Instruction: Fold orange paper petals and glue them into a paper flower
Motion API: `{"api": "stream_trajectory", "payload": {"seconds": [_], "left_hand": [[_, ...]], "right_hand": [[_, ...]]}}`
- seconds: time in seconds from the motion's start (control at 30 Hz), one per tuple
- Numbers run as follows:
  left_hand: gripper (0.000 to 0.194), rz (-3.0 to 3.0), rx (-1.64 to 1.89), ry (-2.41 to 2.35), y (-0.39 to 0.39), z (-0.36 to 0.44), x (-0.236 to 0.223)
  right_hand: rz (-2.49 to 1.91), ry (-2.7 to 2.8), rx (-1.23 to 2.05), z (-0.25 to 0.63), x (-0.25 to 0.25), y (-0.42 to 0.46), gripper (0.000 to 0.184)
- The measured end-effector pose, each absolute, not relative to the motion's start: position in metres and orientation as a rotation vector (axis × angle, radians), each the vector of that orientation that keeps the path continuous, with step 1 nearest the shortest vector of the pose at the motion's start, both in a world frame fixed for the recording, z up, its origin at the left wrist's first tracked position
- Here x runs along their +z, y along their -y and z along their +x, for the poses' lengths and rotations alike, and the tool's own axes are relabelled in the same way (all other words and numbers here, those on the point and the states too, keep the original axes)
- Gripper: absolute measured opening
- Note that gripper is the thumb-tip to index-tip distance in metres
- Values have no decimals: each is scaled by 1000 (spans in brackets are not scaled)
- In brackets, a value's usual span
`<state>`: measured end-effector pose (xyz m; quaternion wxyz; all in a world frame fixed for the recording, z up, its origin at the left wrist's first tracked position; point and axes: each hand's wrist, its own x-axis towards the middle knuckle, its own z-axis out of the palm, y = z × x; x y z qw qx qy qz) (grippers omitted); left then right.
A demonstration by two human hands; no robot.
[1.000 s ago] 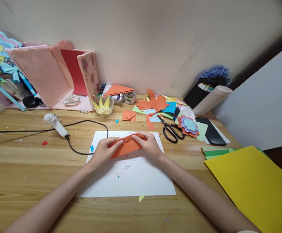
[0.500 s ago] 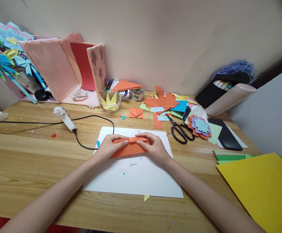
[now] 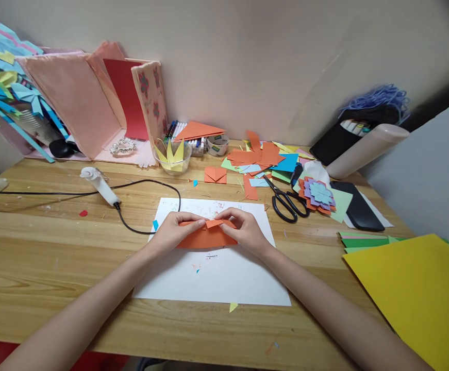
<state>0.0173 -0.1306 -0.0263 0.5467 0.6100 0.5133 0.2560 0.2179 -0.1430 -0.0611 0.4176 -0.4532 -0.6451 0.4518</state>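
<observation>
Between my hands is a piece of orange paper [image 3: 208, 238], with a narrow flap folded over along its far edge. My left hand [image 3: 176, 230] grips its left part, thumb on top and fingers behind the far edge. On the other side, my right hand [image 3: 243, 230] pinches the right part near the lifted fold, and its fingertips are partly hidden. Beneath the paper lies a white sheet [image 3: 212, 281] with small coloured marks and scraps on it.
Black-handled scissors [image 3: 289, 206] lie right of the sheet, near a pile of paper scraps [image 3: 263, 154]. A white glue gun [image 3: 99, 186] with a black cord rests at left. Yellow paper [image 3: 413, 283] sits at right. A clear bowl [image 3: 173, 164] stands behind.
The folded flap has lifted slightly at its right side, by my right thumb. Both hands stay on the orange paper. The whole view has shifted a little.
</observation>
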Motion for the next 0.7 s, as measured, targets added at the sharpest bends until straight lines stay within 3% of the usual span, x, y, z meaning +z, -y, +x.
{"api": "stream_trajectory", "payload": {"seconds": [0.23,0.7], "left_hand": [[30,1453,602,-1218,133,20,-29],[25,1716,611,-1249,136,22,-32]], "right_hand": [[-1172,1702,988,213,-58,148,3],[-1176,1752,1074,206,-56,154,14]]}}
